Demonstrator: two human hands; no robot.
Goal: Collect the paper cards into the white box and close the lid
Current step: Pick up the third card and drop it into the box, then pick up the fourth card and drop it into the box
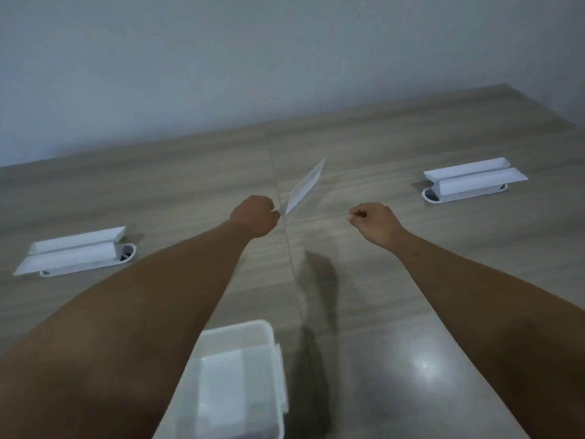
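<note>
My left hand (254, 217) pinches one white paper card (305, 186) by its lower corner, and the card tilts up and to the right above the wooden table. A short gap to the right, my right hand (373, 221) is curled into a fist with nothing seen in it. The white box (240, 375) stands open near the bottom edge, just right of my left forearm, which covers its left side. Pale white sheets lie inside it. No lid can be made out.
Two white cable-port covers with raised flaps sit in the wooden table (411, 280): the left cover (76, 253) at the left and the right cover (471, 180) at the far right. A seam (289, 248) runs down the tabletop's middle. A grey wall stands behind.
</note>
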